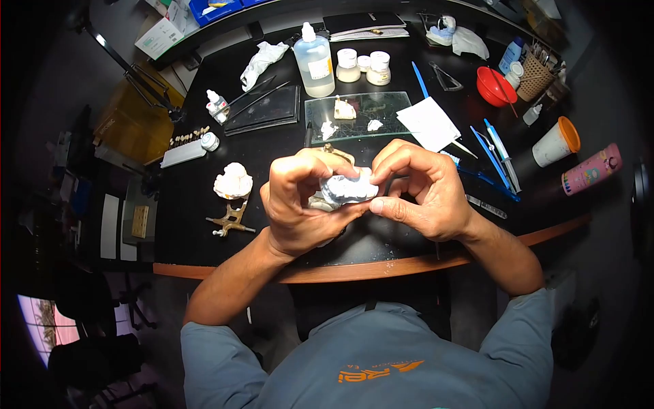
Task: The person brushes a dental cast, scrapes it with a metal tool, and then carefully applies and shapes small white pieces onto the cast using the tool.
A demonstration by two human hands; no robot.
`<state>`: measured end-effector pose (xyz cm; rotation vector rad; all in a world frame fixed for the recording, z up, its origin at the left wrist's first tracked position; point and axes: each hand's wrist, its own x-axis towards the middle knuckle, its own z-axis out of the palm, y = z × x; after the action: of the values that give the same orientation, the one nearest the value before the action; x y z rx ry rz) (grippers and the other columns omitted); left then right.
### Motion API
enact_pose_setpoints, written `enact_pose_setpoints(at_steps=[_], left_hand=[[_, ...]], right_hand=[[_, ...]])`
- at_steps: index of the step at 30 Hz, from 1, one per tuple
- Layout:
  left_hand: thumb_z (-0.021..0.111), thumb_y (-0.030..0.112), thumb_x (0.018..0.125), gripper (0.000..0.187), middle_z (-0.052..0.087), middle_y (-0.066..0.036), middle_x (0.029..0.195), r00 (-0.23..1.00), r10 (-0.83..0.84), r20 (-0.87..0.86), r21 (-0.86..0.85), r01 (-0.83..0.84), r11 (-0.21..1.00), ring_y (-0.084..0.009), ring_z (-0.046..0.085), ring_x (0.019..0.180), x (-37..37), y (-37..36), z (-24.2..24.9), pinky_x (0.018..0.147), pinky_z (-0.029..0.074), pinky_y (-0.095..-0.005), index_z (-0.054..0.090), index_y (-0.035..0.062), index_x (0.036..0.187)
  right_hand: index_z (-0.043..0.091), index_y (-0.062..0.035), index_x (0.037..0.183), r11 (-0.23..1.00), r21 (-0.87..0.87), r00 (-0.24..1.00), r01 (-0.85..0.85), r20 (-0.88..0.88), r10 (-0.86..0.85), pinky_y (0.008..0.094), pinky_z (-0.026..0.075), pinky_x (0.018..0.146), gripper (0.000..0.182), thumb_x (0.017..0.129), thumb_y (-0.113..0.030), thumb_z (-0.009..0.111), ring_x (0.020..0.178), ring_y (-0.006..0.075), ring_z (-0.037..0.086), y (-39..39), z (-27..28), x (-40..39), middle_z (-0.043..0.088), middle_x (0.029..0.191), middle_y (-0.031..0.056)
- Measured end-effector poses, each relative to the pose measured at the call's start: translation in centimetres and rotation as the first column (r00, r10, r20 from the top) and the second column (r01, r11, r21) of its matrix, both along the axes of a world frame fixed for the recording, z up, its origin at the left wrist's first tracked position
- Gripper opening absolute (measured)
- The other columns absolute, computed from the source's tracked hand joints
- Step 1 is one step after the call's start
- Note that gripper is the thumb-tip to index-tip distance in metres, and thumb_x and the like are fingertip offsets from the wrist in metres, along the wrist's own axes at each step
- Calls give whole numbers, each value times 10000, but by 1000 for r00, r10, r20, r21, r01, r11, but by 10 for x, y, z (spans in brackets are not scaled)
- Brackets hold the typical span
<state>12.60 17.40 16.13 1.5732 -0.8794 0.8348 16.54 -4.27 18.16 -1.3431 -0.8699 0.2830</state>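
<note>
A pale grey-white moulded piece, like a dental cast [349, 189], is held up over the front of the black table. My left hand [300, 198] is wrapped round its left side and underside. The thumb and fingertips of my right hand [426, 191] pinch its right edge. Behind my left fingers a brass-coloured metal part [334, 151] shows in part; the rest of it is hidden. Left of my hands lies a white plaster cast [233, 181] with a brass-coloured metal frame [232, 218] in front of it.
Behind my hands, a glass plate [388, 109] bears small white pieces. A clear bottle [315, 65] and white jars [348, 66] stand beyond. Blue-handled tools [494, 153], an orange-rimmed cup [553, 143] and a red bowl [496, 86] are at right. The wooden table edge [368, 268] runs in front.
</note>
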Motion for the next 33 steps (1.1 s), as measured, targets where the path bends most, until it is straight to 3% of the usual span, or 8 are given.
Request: enact_pose_setpoints(at_steps=[5, 6, 7, 12, 19, 24, 33], left_hand=[[960, -41, 712, 720, 715, -205, 1037, 993, 80, 91, 130, -92, 987, -290, 776, 961, -6, 3, 3, 802, 664, -369, 401, 55, 1155], [961, -38, 713, 722, 713, -206, 1039, 990, 95, 109, 148, -111, 983, -291, 776, 960, -8, 3, 5, 798, 664, -368, 399, 56, 1158], [962, -35, 714, 725, 712, -208, 1040, 986, 111, 128, 165, -131, 978, -291, 776, 960, -7, 2, 5, 794, 664, -367, 398, 56, 1160], [962, -25, 735, 748, 703, -194, 1062, 1000, 9, 19, 72, -10, 997, -245, 757, 988, -2, 4, -1, 820, 639, -340, 402, 35, 1228], [976, -1, 726, 793, 698, -177, 1104, 964, -35, -265, -34, 27, 999, -214, 753, 1029, -6, 1, 4, 886, 668, -348, 411, 15, 1282], [979, -86, 658, 890, 689, -216, 1128, 793, -221, -568, -277, 69, 958, -264, 767, 1022, -9, -1, 11, 852, 691, -380, 396, 24, 1322], [902, -168, 705, 856, 690, -250, 1168, 653, -352, -670, -389, 95, 916, -285, 776, 1004, -7, 0, 21, 830, 698, -369, 414, -21, 1392]], right_hand=[[728, -24, 1021, 999, 24, 998, 34, 58, -35, 202, 558, 655, 186, 872, -6, 837, 923, 89, 666, 1, -3, -1, 668, 1079, 65], [699, 8, 1041, 1000, 6, 994, 3, 107, -3, 215, 568, 702, 211, 868, 73, 801, 942, 122, 650, -1, 0, 0, 638, 1097, 116], [708, 7, 1041, 1000, 6, 991, 10, 134, -11, 214, 566, 697, 209, 866, 72, 803, 933, 117, 652, -2, 2, -1, 643, 1093, 115], [753, 0, 1047, 999, -5, 947, 54, 316, -49, 201, 552, 661, 206, 858, 57, 814, 896, 98, 658, -2, 2, 3, 663, 1078, 110], [765, 16, 1096, 998, 6, 973, 69, 219, -69, 201, 554, 673, 233, 869, 25, 815, 895, 96, 654, -4, 0, 3, 668, 1079, 112], [775, 17, 1113, 996, 60, 975, 70, 206, -81, 207, 589, 670, 259, 856, 42, 783, 894, 115, 692, -4, -2, 5, 681, 1073, 120], [782, -1, 1111, 988, 93, 941, 121, 306, -143, 196, 579, 599, 278, 837, 49, 799, 857, 111, 700, -2, -1, 5, 689, 1060, 109]])
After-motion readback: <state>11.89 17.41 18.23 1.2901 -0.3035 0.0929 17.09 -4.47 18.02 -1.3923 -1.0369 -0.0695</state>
